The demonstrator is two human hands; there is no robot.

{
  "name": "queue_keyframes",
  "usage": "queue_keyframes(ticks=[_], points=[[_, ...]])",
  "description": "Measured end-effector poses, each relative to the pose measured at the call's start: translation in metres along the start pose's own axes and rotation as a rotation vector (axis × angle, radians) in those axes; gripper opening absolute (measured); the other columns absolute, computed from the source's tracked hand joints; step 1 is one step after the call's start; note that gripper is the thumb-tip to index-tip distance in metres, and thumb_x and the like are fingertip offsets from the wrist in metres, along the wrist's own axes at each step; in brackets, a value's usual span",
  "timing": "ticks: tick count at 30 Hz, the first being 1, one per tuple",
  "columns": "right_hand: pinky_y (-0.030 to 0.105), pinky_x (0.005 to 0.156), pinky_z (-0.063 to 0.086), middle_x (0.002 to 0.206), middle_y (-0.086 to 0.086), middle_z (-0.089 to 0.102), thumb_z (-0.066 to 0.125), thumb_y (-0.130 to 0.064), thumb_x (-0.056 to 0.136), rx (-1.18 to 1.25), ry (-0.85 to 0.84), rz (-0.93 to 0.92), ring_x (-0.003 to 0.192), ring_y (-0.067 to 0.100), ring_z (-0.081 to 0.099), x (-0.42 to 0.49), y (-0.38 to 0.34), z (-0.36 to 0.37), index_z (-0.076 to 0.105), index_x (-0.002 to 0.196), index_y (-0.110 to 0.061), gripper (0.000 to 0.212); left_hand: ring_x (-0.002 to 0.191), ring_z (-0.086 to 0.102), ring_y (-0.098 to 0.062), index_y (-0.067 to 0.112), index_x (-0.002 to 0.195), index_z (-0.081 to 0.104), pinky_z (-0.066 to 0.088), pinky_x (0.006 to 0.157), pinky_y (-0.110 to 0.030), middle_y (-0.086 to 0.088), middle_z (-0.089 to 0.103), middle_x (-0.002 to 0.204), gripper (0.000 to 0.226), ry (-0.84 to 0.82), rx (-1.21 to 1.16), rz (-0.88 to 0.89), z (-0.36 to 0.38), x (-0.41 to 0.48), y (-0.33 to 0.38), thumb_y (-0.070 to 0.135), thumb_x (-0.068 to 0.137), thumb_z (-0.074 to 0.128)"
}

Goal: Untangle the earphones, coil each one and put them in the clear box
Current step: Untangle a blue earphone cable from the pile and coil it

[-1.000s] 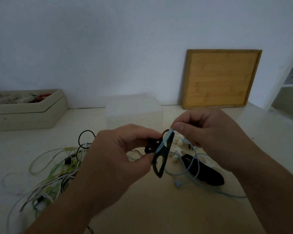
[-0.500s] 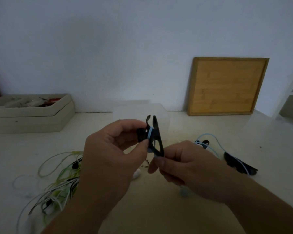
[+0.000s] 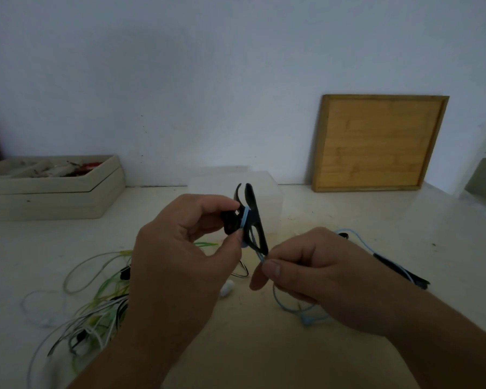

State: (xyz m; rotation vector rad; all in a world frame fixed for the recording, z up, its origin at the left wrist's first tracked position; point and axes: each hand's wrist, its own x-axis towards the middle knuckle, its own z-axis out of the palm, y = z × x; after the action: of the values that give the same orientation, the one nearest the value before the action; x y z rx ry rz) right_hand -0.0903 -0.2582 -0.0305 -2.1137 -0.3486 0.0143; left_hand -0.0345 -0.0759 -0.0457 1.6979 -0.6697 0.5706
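**Grip status**

Left hand (image 3: 180,265) pinches black winder (image 3: 254,217), upright in front of clear box (image 3: 272,197). Right hand (image 3: 320,279) pinches blue earphone cable (image 3: 246,218), which wraps winder's middle. Tangled earphones (image 3: 101,307) lie on table (image 3: 390,214), left.

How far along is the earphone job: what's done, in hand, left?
Done: a few turns of blue cord wrap the black holder. In hand: the left hand grips the holder while the right hand pinches the cord below it. Left: the loose blue cord on the table, the green and white tangle at the left, and packing the clear box, whose contents cannot be seen.
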Motion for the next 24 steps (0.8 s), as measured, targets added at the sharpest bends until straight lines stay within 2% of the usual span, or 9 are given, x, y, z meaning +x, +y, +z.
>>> queue_keyframes(ticks=[4, 7, 10, 13, 15, 18, 20, 22, 24], points=[[0.018, 0.049, 0.029, 0.047, -0.006, 0.038, 0.057, -0.031, 0.097, -0.027, 0.017, 0.008, 0.046, 0.010, 0.033, -0.003, -0.003, -0.005, 0.077, 0.084, -0.025, 0.025, 0.092, 0.070, -0.004, 0.039, 0.100, 0.065, 0.057, 0.082, -0.022, 0.018, 0.072, 0.094, 0.030, -0.004, 0.075, 0.050, -0.003, 0.000, 0.002, 0.023, 0.075, 0.070], [0.024, 0.050, 0.030, 0.054, 0.012, 0.040, 0.058, -0.036, 0.096, -0.083, 0.027, -0.027, 0.050, 0.021, 0.035, -0.004, -0.004, -0.006, 0.076, 0.083, -0.028, 0.023, 0.088, 0.064, 0.000, 0.044, 0.099, 0.062, 0.050, 0.076, -0.011, 0.025, 0.066, 0.091, 0.034, -0.002, 0.182, 0.111, -0.004, 0.001, 0.006, 0.021, 0.075, 0.070], [0.019, 0.048, 0.029, 0.050, 0.002, 0.043, 0.062, -0.033, 0.093, -0.119, 0.052, -0.061, 0.048, 0.017, 0.036, -0.006, -0.005, -0.005, 0.075, 0.080, -0.026, 0.019, 0.084, 0.059, 0.004, 0.036, 0.097, 0.064, 0.044, 0.072, -0.005, 0.024, 0.063, 0.091, 0.033, -0.027, 0.275, 0.178, -0.003, 0.001, 0.007, 0.014, 0.074, 0.070], [0.019, 0.048, 0.030, 0.053, 0.001, 0.049, 0.061, -0.034, 0.086, -0.158, 0.194, -0.117, 0.049, 0.006, 0.040, -0.006, -0.008, -0.003, 0.071, 0.074, -0.020, 0.021, 0.081, 0.059, 0.002, 0.033, 0.095, 0.067, 0.045, 0.070, -0.008, 0.021, 0.063, 0.090, 0.023, -0.120, 0.281, 0.197, 0.000, 0.001, 0.008, 0.021, 0.075, 0.068], [0.016, 0.055, 0.036, 0.066, -0.003, 0.055, 0.057, -0.034, 0.085, -0.219, 0.337, -0.149, 0.061, 0.008, 0.053, -0.004, -0.007, -0.004, 0.067, 0.071, -0.023, 0.021, 0.074, 0.060, -0.003, 0.034, 0.094, 0.067, 0.047, 0.063, -0.013, 0.021, 0.063, 0.087, 0.020, -0.185, 0.248, 0.187, 0.002, -0.001, 0.010, 0.027, 0.076, 0.066], [0.013, 0.070, 0.040, 0.091, -0.011, 0.058, 0.054, -0.037, 0.086, -0.233, 0.446, -0.113, 0.091, 0.006, 0.059, -0.002, -0.002, -0.004, 0.067, 0.073, -0.028, 0.020, 0.053, 0.059, -0.005, 0.032, 0.092, 0.069, 0.041, 0.047, -0.009, 0.022, 0.065, 0.073, 0.029, -0.223, 0.163, 0.089, 0.002, -0.003, 0.010, 0.010, 0.076, 0.079], [0.021, 0.080, 0.047, 0.098, -0.014, 0.062, 0.054, -0.035, 0.086, -0.153, 0.416, -0.104, 0.101, 0.003, 0.061, -0.001, 0.001, -0.002, 0.069, 0.074, -0.025, 0.021, 0.041, 0.056, -0.003, 0.031, 0.093, 0.069, 0.037, 0.041, -0.008, 0.016, 0.066, 0.059, 0.035, -0.254, 0.095, 0.008, 0.004, -0.006, 0.008, 0.000, 0.077, 0.076], [0.039, 0.077, 0.058, 0.090, -0.007, 0.068, 0.056, -0.030, 0.088, -0.033, 0.364, -0.115, 0.090, 0.011, 0.068, 0.000, 0.002, 0.002, 0.071, 0.078, -0.018, 0.021, 0.044, 0.062, -0.002, 0.030, 0.095, 0.069, 0.040, 0.041, -0.009, 0.013, 0.068, 0.059, 0.036, -0.269, 0.045, -0.034, 0.006, -0.007, 0.007, -0.002, 0.079, 0.073], [0.045, 0.071, 0.058, 0.080, -0.002, 0.068, 0.056, -0.028, 0.088, -0.039, 0.377, -0.128, 0.077, 0.016, 0.069, 0.001, 0.002, 0.004, 0.071, 0.078, -0.016, 0.022, 0.052, 0.068, -0.007, 0.029, 0.096, 0.070, 0.047, 0.045, -0.015, 0.014, 0.071, 0.069, 0.037, -0.262, 0.017, -0.040, 0.008, -0.007, 0.007, -0.004, 0.078, 0.072]])
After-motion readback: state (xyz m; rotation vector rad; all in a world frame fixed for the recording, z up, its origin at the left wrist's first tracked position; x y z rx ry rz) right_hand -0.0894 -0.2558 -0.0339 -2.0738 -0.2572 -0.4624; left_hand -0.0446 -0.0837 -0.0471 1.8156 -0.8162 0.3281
